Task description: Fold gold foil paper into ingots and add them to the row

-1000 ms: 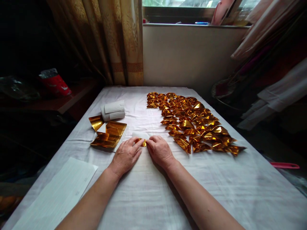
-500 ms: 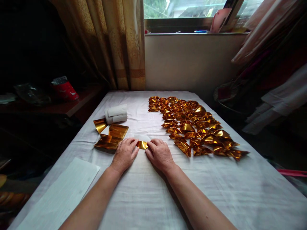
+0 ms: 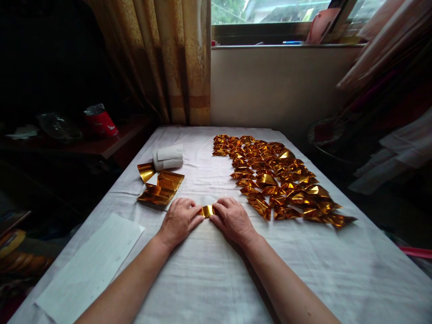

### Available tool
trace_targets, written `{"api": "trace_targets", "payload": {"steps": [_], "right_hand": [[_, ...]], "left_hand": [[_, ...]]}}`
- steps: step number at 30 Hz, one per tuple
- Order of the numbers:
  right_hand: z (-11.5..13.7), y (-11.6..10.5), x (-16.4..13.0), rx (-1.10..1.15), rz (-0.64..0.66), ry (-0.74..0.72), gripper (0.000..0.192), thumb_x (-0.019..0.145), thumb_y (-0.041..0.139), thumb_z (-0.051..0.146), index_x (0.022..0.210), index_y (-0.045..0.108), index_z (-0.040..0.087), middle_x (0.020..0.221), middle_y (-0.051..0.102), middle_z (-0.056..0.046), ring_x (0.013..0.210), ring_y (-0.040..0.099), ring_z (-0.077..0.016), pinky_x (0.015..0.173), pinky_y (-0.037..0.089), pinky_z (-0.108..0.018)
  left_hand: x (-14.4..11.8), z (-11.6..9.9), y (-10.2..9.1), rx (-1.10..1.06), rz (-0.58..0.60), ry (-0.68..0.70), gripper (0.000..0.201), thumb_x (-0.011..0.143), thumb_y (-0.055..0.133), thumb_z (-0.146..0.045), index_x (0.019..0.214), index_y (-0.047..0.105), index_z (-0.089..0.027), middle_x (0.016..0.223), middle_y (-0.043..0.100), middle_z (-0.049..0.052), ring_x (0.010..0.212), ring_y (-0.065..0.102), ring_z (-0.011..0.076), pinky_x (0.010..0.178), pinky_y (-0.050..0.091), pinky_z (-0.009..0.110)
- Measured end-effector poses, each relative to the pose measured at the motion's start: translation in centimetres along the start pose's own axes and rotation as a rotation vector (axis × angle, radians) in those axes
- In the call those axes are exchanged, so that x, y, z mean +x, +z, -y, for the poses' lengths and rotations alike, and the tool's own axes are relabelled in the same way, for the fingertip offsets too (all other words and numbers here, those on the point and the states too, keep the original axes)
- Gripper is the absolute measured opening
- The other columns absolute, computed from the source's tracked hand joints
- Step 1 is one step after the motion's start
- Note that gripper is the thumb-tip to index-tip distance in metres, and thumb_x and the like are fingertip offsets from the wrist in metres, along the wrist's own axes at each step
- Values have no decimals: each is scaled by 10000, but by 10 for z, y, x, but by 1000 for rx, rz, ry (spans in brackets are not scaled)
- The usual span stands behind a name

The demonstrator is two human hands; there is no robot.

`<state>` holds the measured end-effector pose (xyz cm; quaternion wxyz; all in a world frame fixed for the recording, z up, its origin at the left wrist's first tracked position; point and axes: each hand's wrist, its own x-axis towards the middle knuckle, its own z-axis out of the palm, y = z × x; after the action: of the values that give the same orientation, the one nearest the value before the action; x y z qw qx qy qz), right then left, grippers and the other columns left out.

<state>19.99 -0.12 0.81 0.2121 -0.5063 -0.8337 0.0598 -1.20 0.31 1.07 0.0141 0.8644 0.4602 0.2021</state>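
A small piece of gold foil paper (image 3: 208,211) lies between my hands at the middle of the white-covered table. My left hand (image 3: 179,220) grips its left end with fingers closed. On its other end, my right hand (image 3: 233,219) is closed too, thumb and fingers pressed together. The foil's ends are hidden under my fingers. Beyond my left hand lie loose gold foil sheets (image 3: 168,182), partly curled. To the right spread several rows of folded gold foil pieces (image 3: 268,180), boat-like with pointed ends.
Behind the loose sheets lies a white paper roll (image 3: 168,157). A pale sheet of paper (image 3: 91,265) rests at the table's left. The white tablecloth (image 3: 199,288) has slight creases. A red container (image 3: 101,123) stands on a dark side table; clothes (image 3: 401,139) hang at right.
My view has shifted slightly, so the scene sits a little further right. Both hands keep hold of the foil piece, which lies slightly nearer to me.
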Motion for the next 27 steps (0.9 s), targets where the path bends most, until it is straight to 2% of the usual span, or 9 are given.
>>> {"api": "trace_targets", "payload": {"steps": [4, 11, 16, 20, 27], "right_hand": [[-1, 0, -1, -29, -6, -23, 211, 923, 585, 370, 983, 683, 192, 1027, 660, -88, 923, 553, -226, 847, 428, -341], [-4, 1, -3, 22, -31, -41, 250, 964, 515, 381, 923, 703, 221, 943, 665, -74, 860, 560, -200, 812, 427, -323], [-10, 1, -4, 115, -39, -43, 181, 892, 625, 378, 968, 700, 232, 971, 665, -73, 891, 570, -211, 812, 449, -330], [-15, 6, -4, 212, -67, 9, 141, 919, 554, 249, 948, 691, 235, 958, 675, -57, 905, 589, -196, 834, 453, -318], [-14, 11, 0, 160, -63, 90, 166, 934, 546, 286, 861, 682, 225, 871, 655, -44, 847, 575, -193, 783, 424, -301]], "left_hand": [[-1, 2, 3, 27, -33, 32, 211, 893, 620, -372, 1042, 697, -242, 943, 644, 48, 923, 552, 213, 883, 436, 381], [-1, 4, 5, 17, -57, 86, 241, 961, 505, -360, 978, 705, -226, 907, 669, 50, 884, 573, 198, 854, 453, 368], [-1, 3, 6, -6, -59, 77, 228, 965, 478, -290, 969, 695, -219, 910, 672, 49, 886, 575, 192, 856, 457, 367], [-1, 3, 4, -65, -48, 49, 233, 965, 472, -283, 962, 698, -227, 903, 666, 46, 880, 573, 188, 842, 458, 358], [-2, 7, 3, -128, -19, -16, 224, 967, 477, -303, 972, 690, -231, 871, 688, 34, 872, 591, 191, 849, 442, 367]]}}
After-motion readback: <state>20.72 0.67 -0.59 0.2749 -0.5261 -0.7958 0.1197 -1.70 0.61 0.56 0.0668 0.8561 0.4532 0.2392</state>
